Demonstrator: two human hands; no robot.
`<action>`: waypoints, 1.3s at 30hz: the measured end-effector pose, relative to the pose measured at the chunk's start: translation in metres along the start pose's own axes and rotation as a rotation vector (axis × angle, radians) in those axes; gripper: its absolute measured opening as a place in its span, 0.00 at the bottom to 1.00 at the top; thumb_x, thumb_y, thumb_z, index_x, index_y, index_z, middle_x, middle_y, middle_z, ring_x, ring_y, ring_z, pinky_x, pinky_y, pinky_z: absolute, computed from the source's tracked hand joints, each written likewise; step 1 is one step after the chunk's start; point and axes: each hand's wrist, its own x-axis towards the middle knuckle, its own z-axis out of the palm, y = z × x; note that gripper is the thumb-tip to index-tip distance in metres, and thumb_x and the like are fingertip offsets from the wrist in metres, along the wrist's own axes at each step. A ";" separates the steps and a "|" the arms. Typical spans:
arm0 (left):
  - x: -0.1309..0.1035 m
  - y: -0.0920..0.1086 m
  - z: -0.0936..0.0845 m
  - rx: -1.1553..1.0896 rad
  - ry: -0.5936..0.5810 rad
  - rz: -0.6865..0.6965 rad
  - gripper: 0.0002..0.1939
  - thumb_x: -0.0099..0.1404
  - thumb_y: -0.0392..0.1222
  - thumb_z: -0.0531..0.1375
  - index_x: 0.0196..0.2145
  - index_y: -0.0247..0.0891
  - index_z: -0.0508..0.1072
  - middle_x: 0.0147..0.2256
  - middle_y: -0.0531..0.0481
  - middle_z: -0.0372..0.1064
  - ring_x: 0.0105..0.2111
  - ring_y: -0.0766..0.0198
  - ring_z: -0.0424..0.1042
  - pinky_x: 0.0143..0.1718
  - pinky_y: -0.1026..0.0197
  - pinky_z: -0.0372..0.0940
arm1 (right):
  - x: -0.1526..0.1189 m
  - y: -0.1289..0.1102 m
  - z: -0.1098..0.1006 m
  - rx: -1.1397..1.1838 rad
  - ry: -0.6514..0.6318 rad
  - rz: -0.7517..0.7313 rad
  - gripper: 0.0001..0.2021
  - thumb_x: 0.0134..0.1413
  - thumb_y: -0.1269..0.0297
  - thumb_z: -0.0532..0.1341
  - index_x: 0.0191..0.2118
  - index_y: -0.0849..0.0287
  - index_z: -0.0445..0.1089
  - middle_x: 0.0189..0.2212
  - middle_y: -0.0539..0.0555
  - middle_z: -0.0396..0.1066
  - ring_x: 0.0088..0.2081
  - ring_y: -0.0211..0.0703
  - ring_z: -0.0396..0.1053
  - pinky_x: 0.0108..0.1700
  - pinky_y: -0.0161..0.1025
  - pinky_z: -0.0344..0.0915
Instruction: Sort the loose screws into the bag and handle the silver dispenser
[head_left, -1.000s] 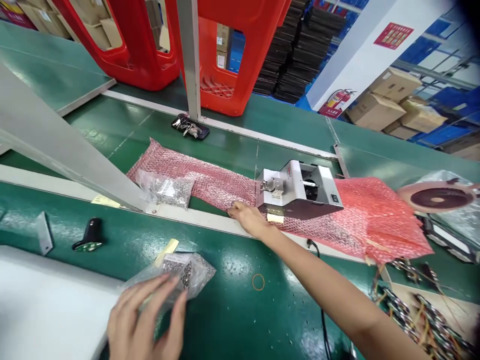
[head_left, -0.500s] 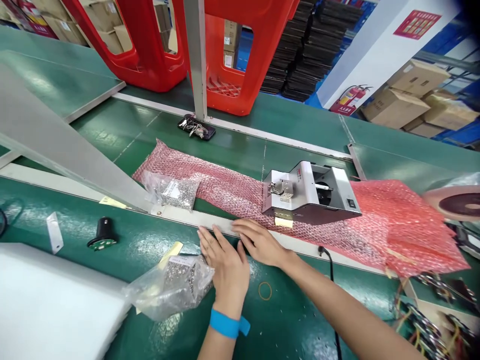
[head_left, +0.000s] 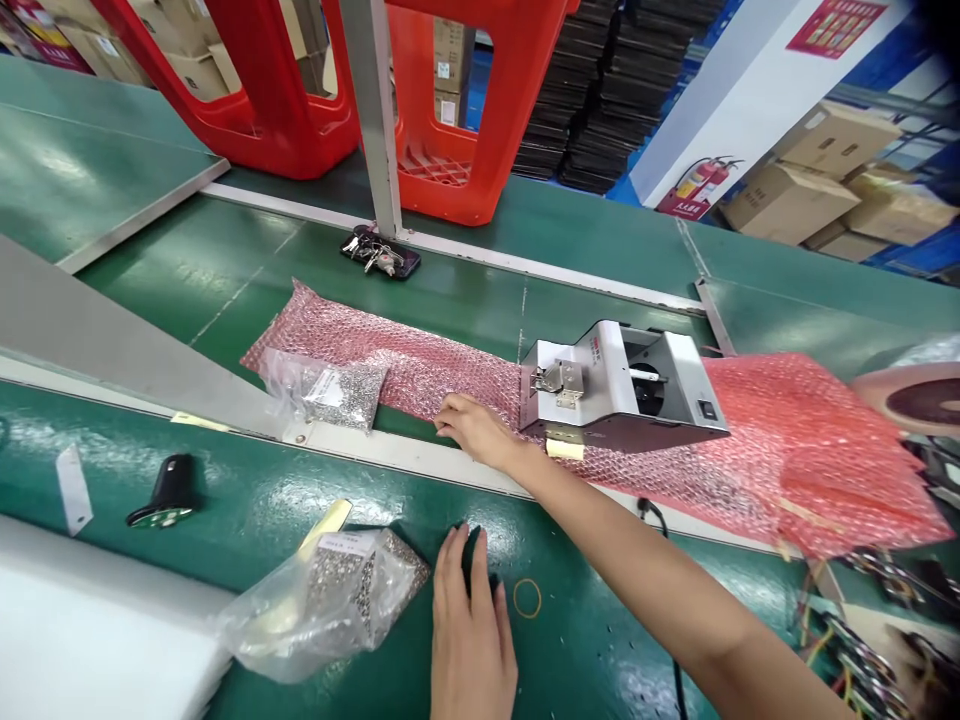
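My left hand [head_left: 472, 635] lies on the green bench, fingers spread, just right of a clear plastic bag of small metal parts [head_left: 352, 590]. My right hand [head_left: 476, 430] reaches over the metal rail to the edge of the pink bubble wrap [head_left: 360, 330]. Its fingers are curled together, and what they pinch, if anything, is too small to make out. Beside that hand on the right stands a grey and silver machine [head_left: 622, 385] on the wrap. A second bag of small parts [head_left: 345, 392] lies left of the right hand.
A phone with keys [head_left: 381, 253] lies behind the wrap. Slanted metal posts [head_left: 135, 340] cross the left side. A black round part [head_left: 171, 490], white foam [head_left: 97, 625], a rubber band [head_left: 527, 598], a black cable [head_left: 660, 530] and wired parts [head_left: 862, 650] are around.
My right hand has moved up and left from the rail to the bubble wrap, its fingers now curled. My left hand has drawn back down from the rail. The view has shifted slightly.
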 end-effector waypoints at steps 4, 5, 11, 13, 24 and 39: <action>0.014 -0.011 -0.010 -0.026 0.055 0.080 0.18 0.66 0.33 0.50 0.53 0.41 0.66 0.45 0.39 0.62 0.41 0.56 0.66 0.40 0.51 0.69 | -0.012 0.003 -0.002 0.022 0.041 0.023 0.06 0.60 0.70 0.57 0.31 0.62 0.68 0.33 0.51 0.62 0.36 0.37 0.61 0.38 0.33 0.59; 0.022 -0.011 -0.010 -0.014 0.075 0.088 0.18 0.66 0.33 0.51 0.52 0.40 0.66 0.45 0.39 0.62 0.39 0.57 0.66 0.39 0.51 0.68 | -0.017 0.004 -0.003 0.029 0.063 0.038 0.06 0.60 0.71 0.56 0.32 0.62 0.67 0.33 0.52 0.62 0.36 0.37 0.61 0.39 0.33 0.60; 0.059 0.000 0.001 0.057 0.077 0.107 0.21 0.66 0.36 0.51 0.57 0.33 0.60 0.59 0.34 0.52 0.58 0.46 0.55 0.53 0.42 0.62 | -0.032 0.002 -0.008 0.069 0.133 0.062 0.03 0.59 0.71 0.58 0.38 0.61 0.68 0.37 0.52 0.66 0.41 0.37 0.64 0.44 0.33 0.61; 0.064 0.001 0.007 0.113 0.042 0.136 0.26 0.67 0.39 0.51 0.61 0.31 0.54 0.63 0.34 0.45 0.63 0.46 0.46 0.57 0.40 0.57 | -0.025 0.001 -0.007 0.062 0.110 0.027 0.04 0.57 0.69 0.60 0.40 0.59 0.69 0.38 0.51 0.67 0.41 0.38 0.64 0.43 0.34 0.61; 0.057 -0.008 0.003 0.177 -0.129 0.293 0.29 0.68 0.41 0.49 0.64 0.30 0.48 0.64 0.39 0.47 0.64 0.53 0.46 0.59 0.47 0.57 | -0.044 -0.018 -0.032 0.189 0.137 0.129 0.04 0.61 0.71 0.55 0.35 0.61 0.66 0.35 0.51 0.65 0.36 0.35 0.64 0.40 0.33 0.62; 0.112 -0.008 0.013 0.210 0.107 0.060 0.23 0.67 0.39 0.49 0.55 0.21 0.60 0.57 0.32 0.58 0.60 0.46 0.53 0.61 0.41 0.50 | -0.058 -0.014 -0.013 -0.497 -0.039 0.446 0.11 0.65 0.67 0.47 0.43 0.60 0.66 0.41 0.57 0.66 0.34 0.41 0.71 0.30 0.35 0.65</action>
